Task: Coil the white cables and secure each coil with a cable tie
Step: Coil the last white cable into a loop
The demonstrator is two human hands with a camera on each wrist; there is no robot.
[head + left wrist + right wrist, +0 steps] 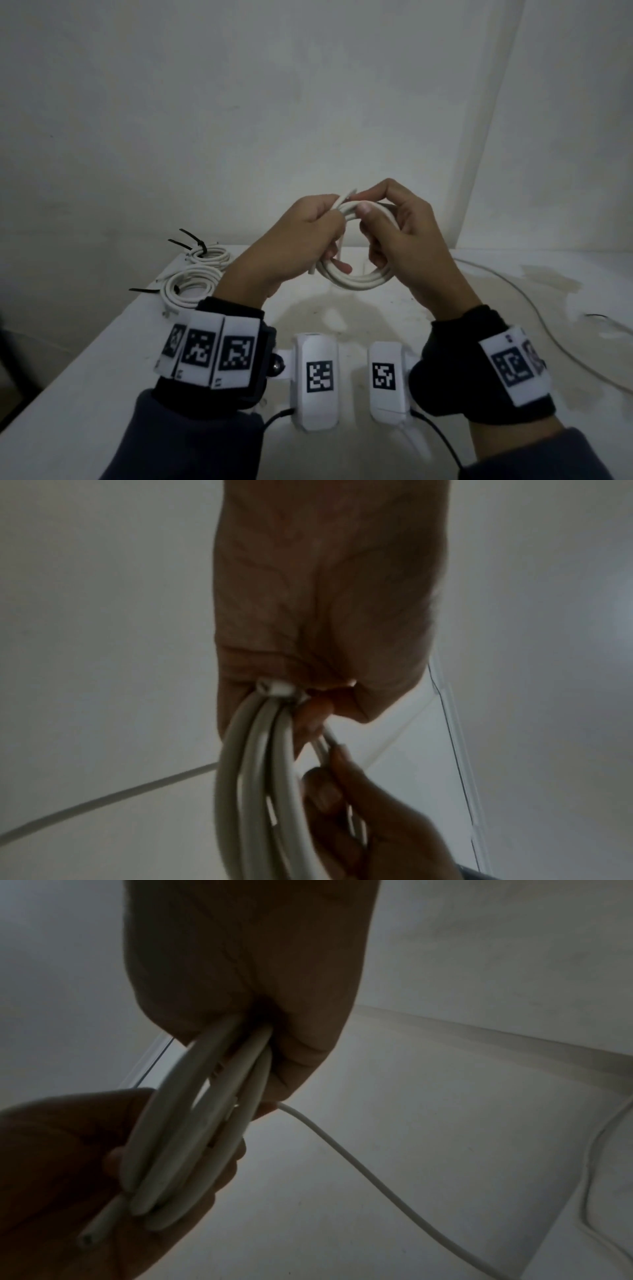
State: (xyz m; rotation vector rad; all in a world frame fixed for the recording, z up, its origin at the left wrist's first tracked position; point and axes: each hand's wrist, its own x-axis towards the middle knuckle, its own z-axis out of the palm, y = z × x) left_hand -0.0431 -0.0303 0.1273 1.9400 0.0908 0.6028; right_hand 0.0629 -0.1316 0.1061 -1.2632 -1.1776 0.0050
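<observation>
From my head view, two finished coils bound with black cable ties lie at the far left of the worktop, and a loose white cable trails along its right side. Above the worktop, my left hand and right hand both grip the white cable coil, fingers curled round opposite sides of the loop. My left wrist view shows my left hand closed round the coil's strands, a cut end poking out; the picture is dim. My right wrist view shows my right hand clamping the strands; my fingertips are hidden.
</observation>
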